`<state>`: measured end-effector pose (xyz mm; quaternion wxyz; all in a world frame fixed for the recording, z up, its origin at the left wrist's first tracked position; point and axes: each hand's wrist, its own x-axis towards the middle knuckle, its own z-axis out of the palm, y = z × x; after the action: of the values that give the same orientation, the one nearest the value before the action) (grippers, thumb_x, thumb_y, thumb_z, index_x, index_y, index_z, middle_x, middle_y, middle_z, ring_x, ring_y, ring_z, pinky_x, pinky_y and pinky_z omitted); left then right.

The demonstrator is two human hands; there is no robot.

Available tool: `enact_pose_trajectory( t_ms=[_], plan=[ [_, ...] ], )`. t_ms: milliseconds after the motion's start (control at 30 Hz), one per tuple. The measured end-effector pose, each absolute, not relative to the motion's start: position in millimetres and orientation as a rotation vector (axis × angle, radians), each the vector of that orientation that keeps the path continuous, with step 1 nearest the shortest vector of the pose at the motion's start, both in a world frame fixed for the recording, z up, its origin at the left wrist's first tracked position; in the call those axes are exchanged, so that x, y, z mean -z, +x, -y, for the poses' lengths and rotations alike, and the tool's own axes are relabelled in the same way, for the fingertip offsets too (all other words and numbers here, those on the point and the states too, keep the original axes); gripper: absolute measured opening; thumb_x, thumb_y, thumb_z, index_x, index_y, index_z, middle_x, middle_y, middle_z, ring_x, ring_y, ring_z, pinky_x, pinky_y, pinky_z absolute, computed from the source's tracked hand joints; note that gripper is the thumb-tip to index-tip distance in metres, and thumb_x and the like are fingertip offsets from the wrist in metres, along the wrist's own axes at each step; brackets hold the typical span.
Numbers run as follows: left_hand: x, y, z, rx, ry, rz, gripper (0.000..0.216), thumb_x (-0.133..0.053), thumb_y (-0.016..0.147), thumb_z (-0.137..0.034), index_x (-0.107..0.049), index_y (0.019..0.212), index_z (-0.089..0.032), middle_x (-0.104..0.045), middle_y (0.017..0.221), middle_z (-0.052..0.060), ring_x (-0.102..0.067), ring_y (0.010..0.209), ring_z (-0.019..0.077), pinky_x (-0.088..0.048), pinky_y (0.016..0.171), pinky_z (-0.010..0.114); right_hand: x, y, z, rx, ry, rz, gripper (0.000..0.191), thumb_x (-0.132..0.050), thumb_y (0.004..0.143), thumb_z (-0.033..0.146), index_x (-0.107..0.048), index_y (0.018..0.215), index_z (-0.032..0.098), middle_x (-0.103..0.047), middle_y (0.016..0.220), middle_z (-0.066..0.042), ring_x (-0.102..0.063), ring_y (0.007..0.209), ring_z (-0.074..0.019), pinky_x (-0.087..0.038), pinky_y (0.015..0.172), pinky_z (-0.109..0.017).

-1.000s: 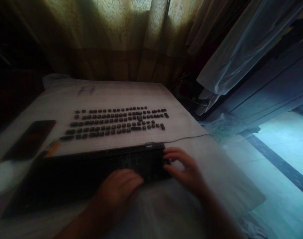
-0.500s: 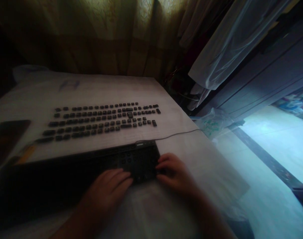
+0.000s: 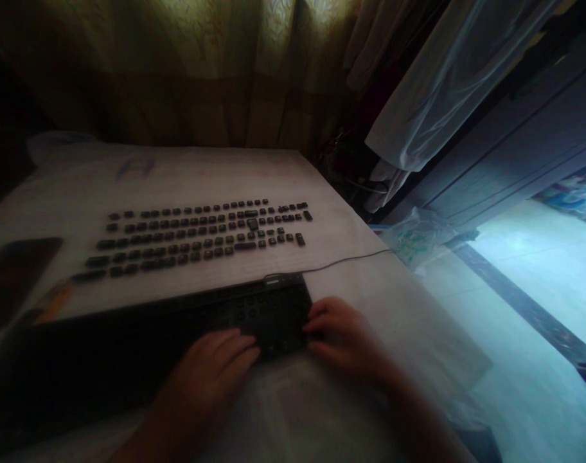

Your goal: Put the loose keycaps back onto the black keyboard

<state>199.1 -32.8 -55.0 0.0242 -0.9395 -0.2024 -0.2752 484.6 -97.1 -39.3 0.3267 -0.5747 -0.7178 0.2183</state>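
A black keyboard lies across the near part of the table, its right end toward me and its left part lost in shadow. My left hand rests on the keyboard's front edge, right of the middle, with fingers stretched out side by side. At the keyboard's right end, the bent fingers and thumb of my right hand close on the edge; anything small between the fingertips is too dark to tell. Beyond the keyboard, loose black keycaps lie in several rows.
The table has a pale cover. A thin cable runs right from the keyboard over the table edge. At the left lies a dark flat object. A plastic bag sits beyond the right edge; curtains hang behind.
The view has shifted slightly. Both hands stay at the same places on the keyboard, and the rows of keycaps look unchanged.
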Motion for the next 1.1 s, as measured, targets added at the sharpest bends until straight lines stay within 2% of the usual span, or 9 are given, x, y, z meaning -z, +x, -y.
enact_pose_trajectory(
  t_ms=[400, 733, 900, 1100],
  plan=[
    [53.9, 201.7, 33.7, 0.862, -2.930, 0.647, 0.027, -0.042, 0.101, -0.018, -0.067, 0.113, -0.021, -0.074, 0.110, 0.002, -0.068, 0.100, 0.0204, -0.057, 0.085, 0.037, 16.8, 479.2, 92.2, -0.533, -1.641, 2.090, 0.019, -0.068, 0.073, 0.006, -0.071, 0.087, 0.019, -0.069, 0.092, -0.006, -0.063, 0.088, -0.0222, -0.051, 0.078, -0.038],
    [54.6, 201.0, 34.2, 0.837, -2.931, 0.651, 0.029, -0.041, 0.101, -0.018, -0.067, 0.114, -0.022, -0.074, 0.110, 0.002, -0.068, 0.100, 0.0203, -0.056, 0.087, 0.037, 7.2, 475.5, 87.8, -0.564, -1.686, 2.178, 0.020, -0.067, 0.073, 0.004, -0.072, 0.086, 0.018, -0.069, 0.088, -0.005, -0.063, 0.078, -0.0186, -0.051, 0.071, -0.033],
    [53.3, 201.3, 35.2, 0.836, -2.926, 0.643, 0.030, -0.039, 0.103, -0.018, -0.067, 0.113, -0.021, -0.074, 0.111, 0.003, -0.068, 0.101, 0.0208, -0.056, 0.086, 0.037, 15.1, 478.1, 91.1, -0.622, -1.611, 2.109, 0.022, -0.067, 0.075, 0.004, -0.071, 0.092, 0.018, -0.070, 0.093, -0.005, -0.065, 0.085, -0.0192, -0.054, 0.077, -0.034],
    [54.6, 199.3, 35.0, 0.808, -2.952, 0.662, 0.032, -0.039, 0.101, -0.017, -0.067, 0.115, -0.022, -0.074, 0.112, 0.003, -0.067, 0.102, 0.0213, -0.057, 0.087, 0.039, 26.1, 481.4, 96.6, -0.532, -1.592, 2.045, 0.020, -0.068, 0.077, 0.007, -0.073, 0.091, 0.020, -0.069, 0.096, -0.006, -0.065, 0.088, -0.0200, -0.055, 0.080, -0.037]
  ],
)
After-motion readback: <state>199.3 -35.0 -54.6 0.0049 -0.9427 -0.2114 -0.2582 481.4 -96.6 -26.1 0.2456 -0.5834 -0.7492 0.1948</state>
